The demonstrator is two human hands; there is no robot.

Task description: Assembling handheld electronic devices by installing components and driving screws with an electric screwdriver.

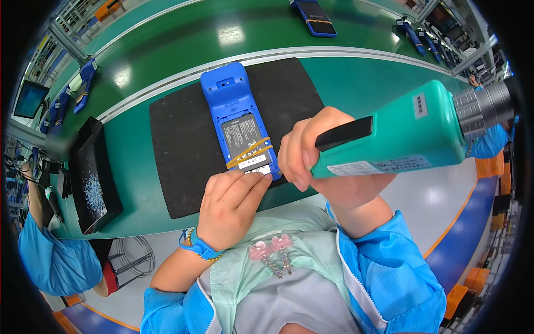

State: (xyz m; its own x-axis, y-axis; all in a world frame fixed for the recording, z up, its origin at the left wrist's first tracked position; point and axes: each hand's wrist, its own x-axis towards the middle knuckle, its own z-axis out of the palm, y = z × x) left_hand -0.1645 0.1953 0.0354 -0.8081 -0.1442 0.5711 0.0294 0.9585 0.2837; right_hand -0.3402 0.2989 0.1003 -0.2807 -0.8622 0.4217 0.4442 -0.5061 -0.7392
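Observation:
A blue handheld terminal (pixel 227 89) lies face down on a black mat (pixel 181 133), its battery bay uncovered. In the bay is a black battery (pixel 240 135), crossed by yellow rubber bands (pixel 250 152). My left hand (pixel 231 203) presses its bunched fingers against the terminal's near end, gripping it there. Wrapped around a green electric screwdriver (pixel 389 133) is my right hand (pixel 320 147), with the thick grey cable end toward the upper right. The tool's black lever lies beside my fingers. Its tip is hidden behind my hand.
A black bin (pixel 114 195) of small bluish screws stands on the left of the green table (pixel 133 161). Beyond the metal rail, more blue terminals (pixel 316 19) lie on a green belt. At the left, a person's blue sleeve (pixel 61 261) is near another green screwdriver (pixel 52 200).

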